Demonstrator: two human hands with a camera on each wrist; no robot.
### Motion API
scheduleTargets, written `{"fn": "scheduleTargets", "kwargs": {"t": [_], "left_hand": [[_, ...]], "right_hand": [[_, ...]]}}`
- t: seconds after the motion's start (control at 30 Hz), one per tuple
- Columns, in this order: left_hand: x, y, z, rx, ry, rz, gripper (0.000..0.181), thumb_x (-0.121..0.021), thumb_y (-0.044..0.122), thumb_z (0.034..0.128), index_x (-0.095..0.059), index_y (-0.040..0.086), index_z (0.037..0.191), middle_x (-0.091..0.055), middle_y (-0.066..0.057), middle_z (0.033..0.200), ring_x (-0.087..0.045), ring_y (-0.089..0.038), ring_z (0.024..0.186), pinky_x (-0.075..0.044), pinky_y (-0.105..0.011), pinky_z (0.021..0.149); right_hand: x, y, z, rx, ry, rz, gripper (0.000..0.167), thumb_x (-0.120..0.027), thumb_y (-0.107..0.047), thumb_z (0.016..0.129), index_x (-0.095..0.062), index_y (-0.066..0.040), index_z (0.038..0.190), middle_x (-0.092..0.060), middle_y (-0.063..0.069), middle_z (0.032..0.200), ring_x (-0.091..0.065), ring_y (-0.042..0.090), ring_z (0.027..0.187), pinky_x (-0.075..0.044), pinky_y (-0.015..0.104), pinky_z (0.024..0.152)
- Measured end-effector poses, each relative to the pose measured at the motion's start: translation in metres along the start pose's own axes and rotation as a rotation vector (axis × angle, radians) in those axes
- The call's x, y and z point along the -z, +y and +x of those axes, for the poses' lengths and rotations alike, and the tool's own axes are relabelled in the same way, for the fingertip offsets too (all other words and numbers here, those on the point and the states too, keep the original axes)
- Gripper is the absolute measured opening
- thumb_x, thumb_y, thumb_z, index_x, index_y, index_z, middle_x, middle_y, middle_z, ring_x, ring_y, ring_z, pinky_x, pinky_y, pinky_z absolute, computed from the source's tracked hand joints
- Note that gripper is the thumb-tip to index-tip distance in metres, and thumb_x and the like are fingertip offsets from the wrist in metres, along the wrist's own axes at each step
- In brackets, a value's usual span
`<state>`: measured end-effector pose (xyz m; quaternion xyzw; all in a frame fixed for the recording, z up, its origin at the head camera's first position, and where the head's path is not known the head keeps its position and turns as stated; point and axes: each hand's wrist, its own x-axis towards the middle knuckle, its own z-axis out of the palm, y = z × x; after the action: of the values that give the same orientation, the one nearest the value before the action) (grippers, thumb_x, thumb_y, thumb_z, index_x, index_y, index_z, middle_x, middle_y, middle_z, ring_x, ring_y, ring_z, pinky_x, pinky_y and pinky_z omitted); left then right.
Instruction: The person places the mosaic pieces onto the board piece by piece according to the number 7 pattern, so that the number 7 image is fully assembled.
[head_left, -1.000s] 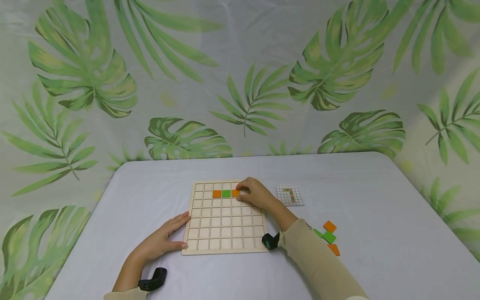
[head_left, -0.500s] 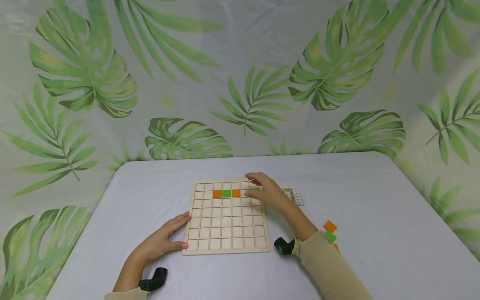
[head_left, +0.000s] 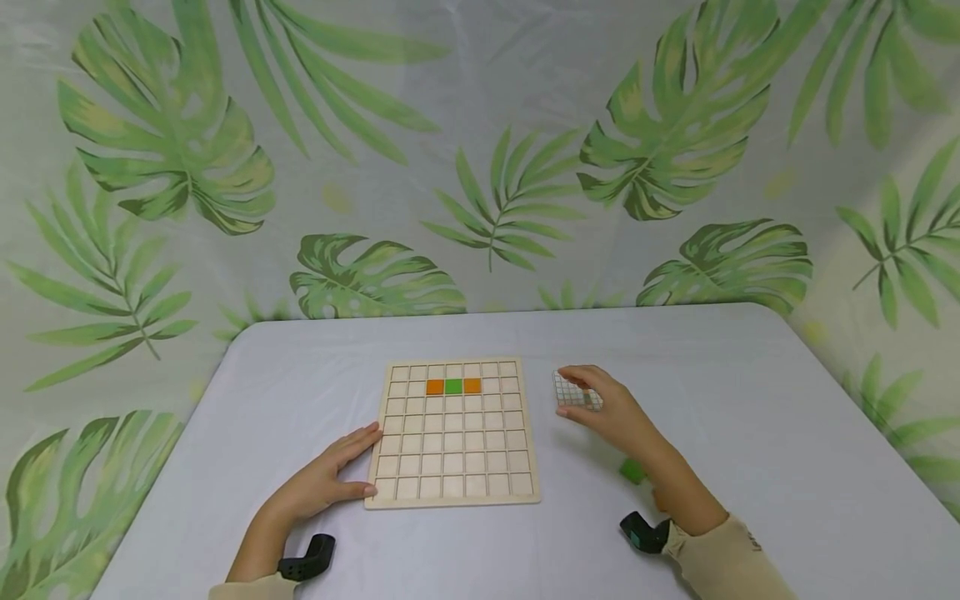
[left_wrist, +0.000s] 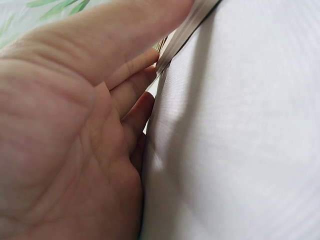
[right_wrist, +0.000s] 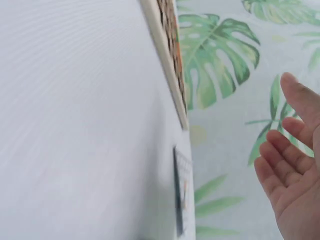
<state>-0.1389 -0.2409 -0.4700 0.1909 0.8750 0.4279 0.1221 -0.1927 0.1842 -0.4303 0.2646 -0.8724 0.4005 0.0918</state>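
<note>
The board [head_left: 450, 446] lies flat on the worktop [head_left: 300, 375], nearer its left edge than its right and set in from the far edge. In the board's second row from the far side, three squares next to one another are filled: a left orange tile [head_left: 435, 387], a middle green tile [head_left: 453, 387] and a right orange tile [head_left: 472, 386].

The left hand [head_left: 318, 483] rests against the board's left edge, fingers extended and thumb spread to the near left corner. The right hand [head_left: 611, 408] is raised over the card [head_left: 570, 394], its fingers relaxed and the thumb apart, gripping nothing. The card, printed with a grid, lies just beside the board, toward the worktop's far right corner, partly hidden by that hand.

Closer to the near edge, a loose green tile [head_left: 632, 471] and a loose orange tile [head_left: 660, 500] show beside the right forearm, which partly covers them. A black device [head_left: 306, 560] sits at the left wrist, another [head_left: 645, 533] at the right. Behind the far edge hangs a leaf-patterned backdrop [head_left: 517, 83].
</note>
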Motion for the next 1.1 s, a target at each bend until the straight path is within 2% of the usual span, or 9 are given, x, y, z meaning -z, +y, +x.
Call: {"fn": "scheduleTargets", "kwargs": {"t": [0.23, 0.43, 0.7, 0.8, 0.93, 1.0, 1.1], "left_hand": [[0.0, 0.0, 0.0, 0.001, 0.003, -0.002, 0.079, -0.071, 0.034, 0.0732, -0.034, 0.011, 0.14, -0.02, -0.006, 0.147, -0.009, -0.033, 0.133, -0.009, -0.058, 0.1], [0.0, 0.001, -0.001, 0.007, 0.0, -0.004, 0.08, -0.071, 0.034, 0.073, -0.034, 0.011, 0.14, -0.02, -0.006, 0.147, -0.009, -0.033, 0.133, -0.009, -0.058, 0.1], [0.0, 0.001, 0.0, 0.009, -0.002, -0.012, 0.081, -0.071, 0.033, 0.0729, -0.033, 0.009, 0.14, -0.02, -0.008, 0.147, -0.009, -0.033, 0.133, -0.01, -0.058, 0.1], [0.001, 0.001, 0.0, 0.008, -0.004, -0.011, 0.081, -0.072, 0.033, 0.0729, -0.033, 0.009, 0.14, -0.02, -0.008, 0.147, -0.009, -0.034, 0.133, -0.01, -0.059, 0.1], [0.0, 0.001, 0.0, 0.006, -0.005, -0.003, 0.081, -0.072, 0.033, 0.0729, -0.033, 0.009, 0.14, -0.02, -0.008, 0.147, -0.009, -0.035, 0.133, -0.01, -0.059, 0.1], [0.0, 0.001, 0.0, 0.007, -0.003, -0.001, 0.081, -0.072, 0.033, 0.0728, -0.034, 0.009, 0.14, -0.02, -0.008, 0.147, -0.009, -0.035, 0.133, -0.01, -0.059, 0.1], [0.001, 0.001, 0.0, 0.012, 0.0, -0.005, 0.081, -0.072, 0.033, 0.0724, -0.034, 0.009, 0.14, -0.02, -0.008, 0.147, -0.009, -0.034, 0.133, -0.01, -0.059, 0.1]], "right_hand": [[0.019, 0.012, -0.04, -0.054, 0.009, -0.056, 0.056, -0.073, -0.025, 0.074, -0.052, -0.007, 0.123, -0.053, 0.002, 0.118, -0.05, 0.021, 0.104, -0.043, 0.042, 0.086], [0.029, 0.022, -0.067, -0.049, 0.018, -0.13, 0.052, -0.076, -0.021, 0.071, -0.055, -0.006, 0.117, -0.057, 0.003, 0.112, -0.054, 0.023, 0.099, -0.048, 0.037, 0.077], [0.035, 0.035, -0.095, -0.101, -0.034, -0.226, 0.049, -0.077, -0.027, 0.068, -0.06, -0.008, 0.109, -0.058, 0.001, 0.108, -0.056, 0.021, 0.095, -0.046, 0.038, 0.078], [0.035, 0.039, -0.101, -0.095, -0.057, -0.233, 0.047, -0.078, -0.026, 0.066, -0.061, -0.008, 0.106, -0.058, 0.002, 0.108, -0.055, 0.024, 0.097, -0.046, 0.03, 0.081], [0.034, 0.041, -0.103, -0.125, -0.098, -0.199, 0.038, -0.078, -0.024, 0.067, -0.065, -0.009, 0.1, -0.054, 0.004, 0.113, -0.052, 0.029, 0.104, -0.038, 0.014, 0.087], [0.034, 0.04, -0.103, -0.152, -0.117, -0.19, 0.033, -0.077, -0.023, 0.069, -0.065, -0.011, 0.097, -0.053, 0.004, 0.114, -0.05, 0.03, 0.106, -0.038, 0.017, 0.089], [0.033, 0.038, -0.102, -0.178, -0.127, -0.185, 0.027, -0.076, -0.019, 0.071, -0.065, -0.011, 0.094, -0.053, 0.005, 0.115, -0.05, 0.031, 0.108, -0.042, 0.032, 0.089]]}}
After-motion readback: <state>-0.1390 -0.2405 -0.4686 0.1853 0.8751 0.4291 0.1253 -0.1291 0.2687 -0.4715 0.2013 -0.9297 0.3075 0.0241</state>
